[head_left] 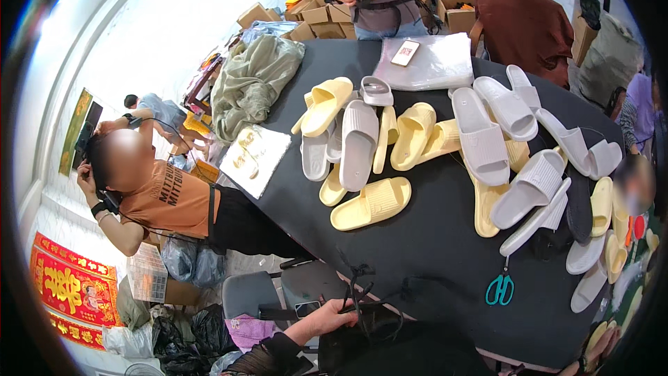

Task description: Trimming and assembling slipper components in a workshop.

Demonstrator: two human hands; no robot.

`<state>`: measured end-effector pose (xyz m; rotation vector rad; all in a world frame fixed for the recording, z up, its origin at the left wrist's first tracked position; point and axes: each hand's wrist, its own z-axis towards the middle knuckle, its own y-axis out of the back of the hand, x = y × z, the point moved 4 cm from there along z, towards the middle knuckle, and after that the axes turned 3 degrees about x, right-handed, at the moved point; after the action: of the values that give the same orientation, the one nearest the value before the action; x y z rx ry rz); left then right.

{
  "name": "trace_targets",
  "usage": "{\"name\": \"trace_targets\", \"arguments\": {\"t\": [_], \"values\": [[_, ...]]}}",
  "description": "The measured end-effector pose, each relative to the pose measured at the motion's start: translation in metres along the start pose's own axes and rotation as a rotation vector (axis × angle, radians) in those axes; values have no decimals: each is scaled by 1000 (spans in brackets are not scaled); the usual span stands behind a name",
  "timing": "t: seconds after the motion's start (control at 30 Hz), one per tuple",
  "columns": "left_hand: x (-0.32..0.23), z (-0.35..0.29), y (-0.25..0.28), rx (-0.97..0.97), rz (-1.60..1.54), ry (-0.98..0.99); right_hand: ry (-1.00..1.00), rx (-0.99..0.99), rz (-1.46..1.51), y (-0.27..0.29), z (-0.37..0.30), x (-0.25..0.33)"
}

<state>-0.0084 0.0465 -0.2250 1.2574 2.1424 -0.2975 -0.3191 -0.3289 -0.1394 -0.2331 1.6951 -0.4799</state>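
Left hand (332, 315), fingers pinched on a bundle of black straps (362, 292) at the table's (431, 251) near edge; right hand out of view; separating one strap likely comes next.

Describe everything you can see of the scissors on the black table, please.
The scissors are small, with teal loop handles that look like plastic and short blades that look like metal. They lie flat and closed on the black table, near its front right part, handles toward the person and blades pointing up toward a pale grey slipper. The tips end close to that slipper; contact cannot be told. No hand touches them.
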Motion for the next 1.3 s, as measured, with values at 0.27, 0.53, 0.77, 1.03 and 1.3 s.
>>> {"name": "trace_targets", "arguments": {"t": [0.27,0.53,0.77,1.03,1.3], "values": [[39,-7,5,130,-292,77,341,-45,-772,55,-89,92],[76,-22,-15,163,-632,112,338,50,-1035,133,-78,177],[8,-11,-19,86,-419,-22,169,114,-778,130,-19,145],[-19,20,-38,372,-194,-154,-93,-672,-1460,162,72,84],[-38,30,-74,830,-61,-275,-373,-668,-1470,203,82,99]]}}
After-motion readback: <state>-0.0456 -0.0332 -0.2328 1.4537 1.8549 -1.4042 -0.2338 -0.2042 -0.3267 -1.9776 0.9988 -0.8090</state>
